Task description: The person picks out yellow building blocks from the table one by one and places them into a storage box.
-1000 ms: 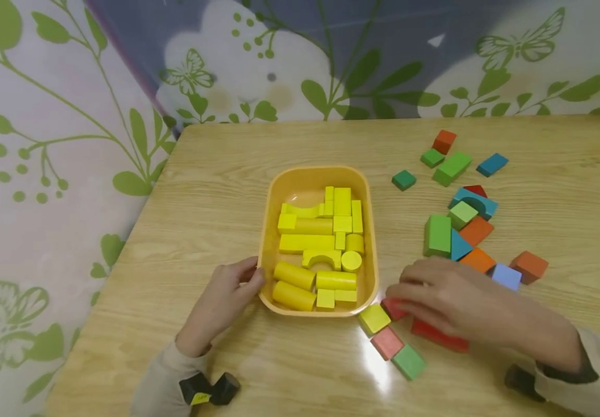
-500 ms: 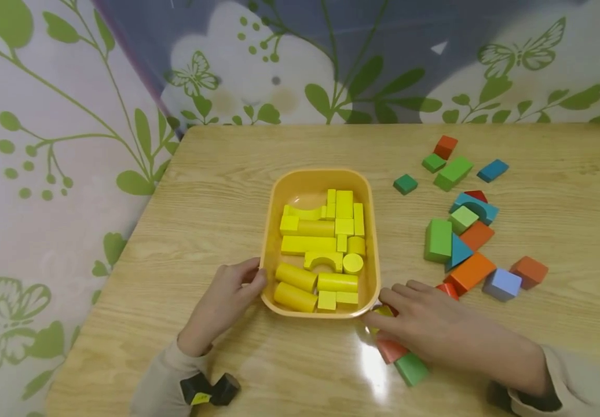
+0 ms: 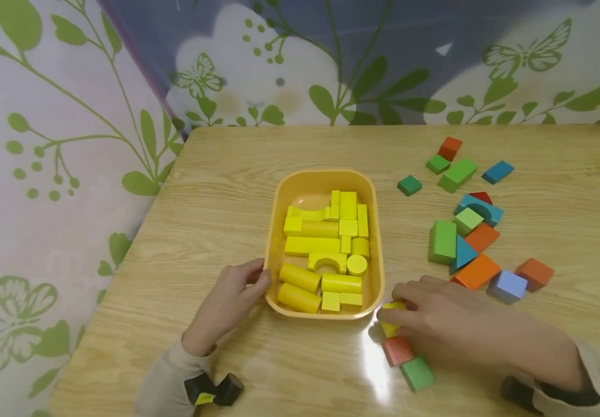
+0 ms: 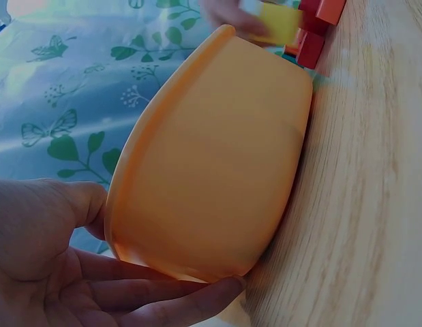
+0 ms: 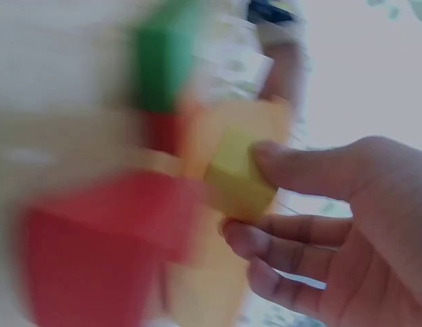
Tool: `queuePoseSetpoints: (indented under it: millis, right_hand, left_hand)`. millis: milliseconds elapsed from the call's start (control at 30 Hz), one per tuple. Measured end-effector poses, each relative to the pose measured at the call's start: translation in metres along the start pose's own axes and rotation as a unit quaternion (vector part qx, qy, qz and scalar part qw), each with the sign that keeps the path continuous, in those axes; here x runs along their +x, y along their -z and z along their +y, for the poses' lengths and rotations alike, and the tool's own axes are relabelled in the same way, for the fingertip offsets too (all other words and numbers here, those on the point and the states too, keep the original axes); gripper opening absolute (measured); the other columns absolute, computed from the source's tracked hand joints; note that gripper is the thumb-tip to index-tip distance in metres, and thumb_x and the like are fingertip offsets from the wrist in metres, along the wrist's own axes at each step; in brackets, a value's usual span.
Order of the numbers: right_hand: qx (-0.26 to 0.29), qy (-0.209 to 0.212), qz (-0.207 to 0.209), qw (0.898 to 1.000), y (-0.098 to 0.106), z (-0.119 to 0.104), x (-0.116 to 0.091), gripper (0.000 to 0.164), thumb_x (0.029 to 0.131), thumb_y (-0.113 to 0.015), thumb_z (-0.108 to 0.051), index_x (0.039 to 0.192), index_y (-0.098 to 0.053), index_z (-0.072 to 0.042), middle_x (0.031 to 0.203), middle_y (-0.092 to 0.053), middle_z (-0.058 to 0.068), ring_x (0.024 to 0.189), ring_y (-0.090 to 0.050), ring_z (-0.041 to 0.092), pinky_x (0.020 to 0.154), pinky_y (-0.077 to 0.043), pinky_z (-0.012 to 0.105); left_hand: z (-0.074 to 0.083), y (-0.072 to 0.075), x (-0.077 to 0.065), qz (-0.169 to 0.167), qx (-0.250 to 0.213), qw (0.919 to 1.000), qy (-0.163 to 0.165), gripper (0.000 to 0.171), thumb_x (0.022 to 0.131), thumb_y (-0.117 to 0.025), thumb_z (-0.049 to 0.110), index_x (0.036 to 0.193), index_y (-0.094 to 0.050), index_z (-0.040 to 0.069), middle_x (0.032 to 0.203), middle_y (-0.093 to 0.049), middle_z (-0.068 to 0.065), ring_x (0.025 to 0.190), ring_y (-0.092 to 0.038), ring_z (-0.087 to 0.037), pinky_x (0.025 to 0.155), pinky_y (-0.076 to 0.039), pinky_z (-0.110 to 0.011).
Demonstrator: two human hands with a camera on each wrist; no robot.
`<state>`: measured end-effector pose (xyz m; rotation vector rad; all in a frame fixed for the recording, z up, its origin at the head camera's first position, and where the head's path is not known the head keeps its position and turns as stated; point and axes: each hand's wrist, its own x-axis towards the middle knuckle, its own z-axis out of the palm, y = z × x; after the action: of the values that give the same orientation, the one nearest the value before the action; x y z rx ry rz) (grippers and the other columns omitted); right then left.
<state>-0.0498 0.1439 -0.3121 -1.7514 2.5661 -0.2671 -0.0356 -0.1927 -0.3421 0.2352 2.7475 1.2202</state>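
Note:
My right hand [image 3: 446, 318] pinches a small yellow block [image 5: 241, 177] between thumb and fingertips, just right of the bin's near right corner. An orange-yellow plastic bin [image 3: 273, 231] stands on the table, holding several yellow blocks: cylinders [image 3: 299, 297], arches [image 3: 327, 260], bars [image 3: 313, 245] and small cubes. At its left side my left hand [image 3: 229, 301] holds the bin, thumb at the rim and fingers stretched along the outer wall in the left wrist view. Close to my right hand lie a red block [image 3: 398, 351] and a green block [image 3: 417, 373].
Right of the bin spreads a loose group of blocks: a green block [image 3: 443, 242], a blue triangle [image 3: 464, 253], an orange block [image 3: 477, 272], a light-blue cube [image 3: 507, 286] and a blue arch [image 3: 482, 209]. Farther back lie several more. A patterned wall [image 3: 300, 63] borders the table.
My right hand has left the red blocks, come down over the yellow block beside the bin, and now holds it. My left hand has stayed at the bin's side.

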Motion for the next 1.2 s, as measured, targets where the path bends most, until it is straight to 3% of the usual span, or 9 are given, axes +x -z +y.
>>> queuePoseSetpoints:
  millis: [100,200,300,433,567,733,933,1100,1200]
  right_hand:
    - [0.032,0.026,0.073,0.996,0.02,0.012,0.0,0.019,0.097,-0.058,-0.032,0.114,-0.063,-0.026,0.095,-0.053,-0.012,0.076,-0.048,0.005,0.061,-0.047,0.019]
    - [0.058,0.054,0.132,0.988,0.035,0.027,0.014,0.032,0.101,-0.043,-0.038,0.115,-0.066,-0.019,0.096,-0.056,-0.01,0.076,-0.049,0.005,0.06,-0.047,0.017]
    - [0.071,0.058,0.146,0.985,0.04,0.047,0.04,0.028,0.099,-0.054,-0.03,0.117,-0.066,-0.011,0.099,-0.06,-0.004,0.074,-0.052,0.007,0.062,-0.05,0.02]
    - [0.086,-0.013,0.134,0.987,0.036,0.081,0.078,0.027,0.091,-0.067,-0.013,0.118,-0.065,-0.007,0.095,-0.062,0.003,0.071,-0.053,0.011,0.06,-0.05,0.025]
    - [0.093,-0.088,0.112,0.985,0.017,0.104,0.111,0.028,0.092,-0.065,-0.012,0.12,-0.063,-0.004,0.093,-0.061,0.008,0.072,-0.053,0.018,0.063,-0.049,0.032]
    - [0.059,-0.102,0.084,0.99,-0.002,0.104,0.137,0.03,0.094,-0.063,-0.013,0.122,-0.062,-0.003,0.101,-0.059,0.014,0.079,-0.056,0.025,0.071,-0.052,0.038]
    - [-0.014,-0.111,0.084,0.99,-0.012,0.101,0.146,0.021,0.092,-0.065,-0.011,0.113,-0.069,-0.006,0.1,-0.062,0.017,0.089,-0.055,0.033,0.078,-0.051,0.044]
    - [-0.022,-0.108,0.091,0.99,-0.013,0.102,0.143,0.019,0.094,-0.061,-0.009,0.11,-0.071,-0.007,0.101,-0.063,0.017,0.09,-0.053,0.034,0.078,-0.05,0.043]
    - [-0.023,-0.115,0.071,0.991,-0.01,0.102,0.139,0.026,0.095,-0.056,-0.003,0.117,-0.069,-0.008,0.107,-0.06,0.019,0.092,-0.052,0.035,0.08,-0.05,0.044]
  left_hand:
    - [0.001,0.001,0.001,0.002,0.003,1.0,-0.003,0.032,0.095,-0.047,0.009,0.119,-0.064,-0.003,0.102,-0.071,-0.013,0.082,-0.06,-0.012,0.072,-0.053,-0.026]
    - [0.001,0.001,0.003,0.009,0.005,0.9999,-0.01,0.031,0.094,-0.047,0.008,0.117,-0.065,-0.003,0.099,-0.072,-0.013,0.078,-0.058,-0.013,0.069,-0.051,-0.025]
    - [0.002,0.0,0.004,0.01,0.003,0.9999,-0.011,0.031,0.094,-0.047,0.008,0.117,-0.065,-0.003,0.101,-0.072,-0.014,0.084,-0.062,-0.013,0.072,-0.053,-0.026]
    - [0.003,-0.003,0.003,0.007,-0.001,1.0,-0.007,0.032,0.095,-0.048,0.008,0.12,-0.064,-0.003,0.103,-0.071,-0.016,0.087,-0.064,-0.013,0.072,-0.054,-0.026]
    - [0.005,-0.005,-0.001,0.007,-0.002,0.9999,-0.007,0.032,0.095,-0.048,0.009,0.12,-0.064,-0.004,0.102,-0.071,-0.016,0.087,-0.064,-0.013,0.071,-0.054,-0.025]
    - [0.008,-0.006,-0.005,0.003,-0.005,0.9999,-0.013,0.032,0.095,-0.048,0.01,0.12,-0.065,-0.003,0.103,-0.071,-0.015,0.096,-0.067,-0.017,0.079,-0.057,-0.031]
    - [0.01,-0.005,-0.006,0.002,-0.01,0.9997,-0.022,0.033,0.095,-0.048,0.01,0.12,-0.064,-0.002,0.107,-0.07,-0.016,0.1,-0.067,-0.02,0.085,-0.057,-0.036]
    - [0.013,-0.004,-0.004,0.001,-0.009,0.9997,-0.022,0.033,0.095,-0.048,0.01,0.121,-0.064,-0.002,0.108,-0.07,-0.016,0.101,-0.066,-0.02,0.086,-0.056,-0.037]
    - [0.013,-0.004,-0.004,-0.004,-0.009,0.9998,-0.018,0.033,0.095,-0.048,0.011,0.121,-0.064,-0.002,0.108,-0.07,-0.016,0.101,-0.066,-0.018,0.085,-0.057,-0.036]
